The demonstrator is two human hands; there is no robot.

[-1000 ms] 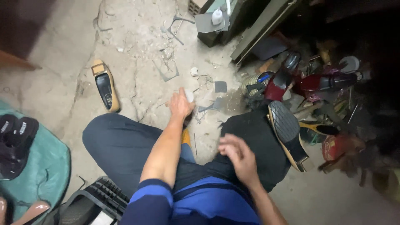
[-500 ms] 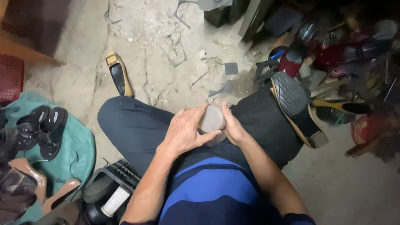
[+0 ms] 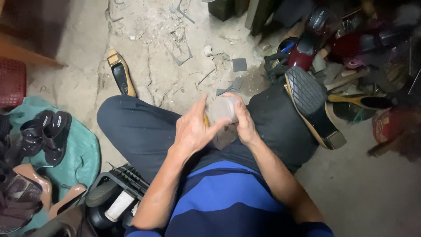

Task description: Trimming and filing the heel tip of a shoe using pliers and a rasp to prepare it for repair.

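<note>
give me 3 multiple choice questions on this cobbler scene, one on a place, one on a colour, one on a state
1. Where does the upturned shoe with the diamond-tread sole rest?
A. on the person's knee at the right of the picture
B. on the teal cloth
C. in the red basket

2. What colour is the cloth under the black sandals?
A. yellow
B. teal
C. white

3. How is the small pale tub held?
A. lying loose on the floor
B. between both hands
C. inside a shoe

Answers:
1. A, its sole faces up on the dark-clothed knee.
2. B, the cloth is teal green.
3. B, the right hand grips it and the left hand touches it.
</note>
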